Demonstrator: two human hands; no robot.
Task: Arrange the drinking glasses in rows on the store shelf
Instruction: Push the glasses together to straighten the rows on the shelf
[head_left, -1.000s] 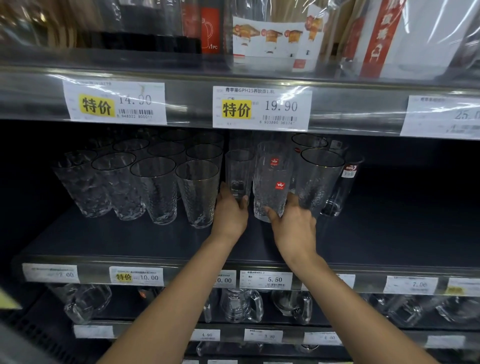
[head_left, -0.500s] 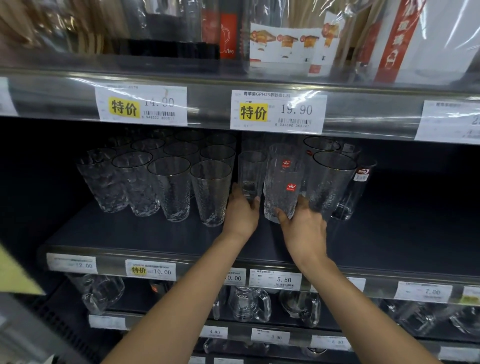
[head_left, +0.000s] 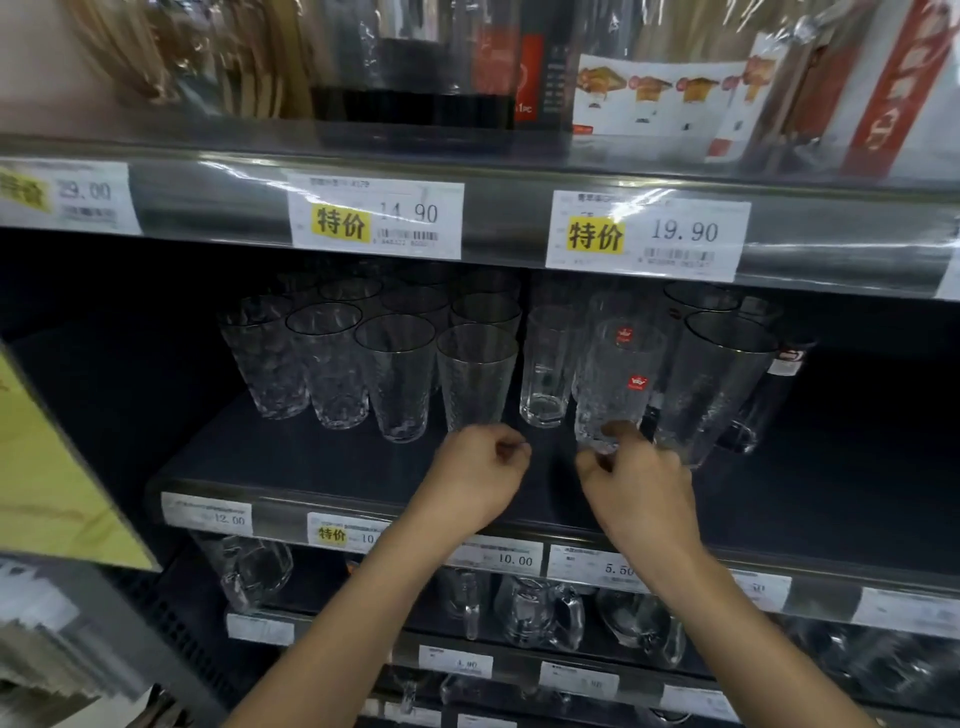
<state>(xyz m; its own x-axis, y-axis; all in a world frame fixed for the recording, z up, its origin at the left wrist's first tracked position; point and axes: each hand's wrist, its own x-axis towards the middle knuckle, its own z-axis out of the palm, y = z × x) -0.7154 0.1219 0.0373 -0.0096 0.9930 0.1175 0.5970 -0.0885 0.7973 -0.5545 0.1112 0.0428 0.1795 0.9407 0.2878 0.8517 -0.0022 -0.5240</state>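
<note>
Clear drinking glasses stand on the dark middle shelf. Textured tumblers form rows on the left. A narrow plain glass stands beside them. Right of it is a glass with red stickers, then a tall tumbler. My left hand hovers in front of the narrow glass with its fingers curled, holding nothing. My right hand is at the base of the red-sticker glass; its thumb lies against the glass and its fingers curl beside it.
The upper shelf edge with price tags hangs close above the glass rims. More glasses stand behind the front row. Glass mugs fill the shelf below. A yellow sign juts in at the left. Bare shelf lies right of the tall tumbler.
My left hand has let go of the narrow glass and pulled back, its fingers curling in. My right hand has slid back to the sticker glass's base. The view has shifted left.
</note>
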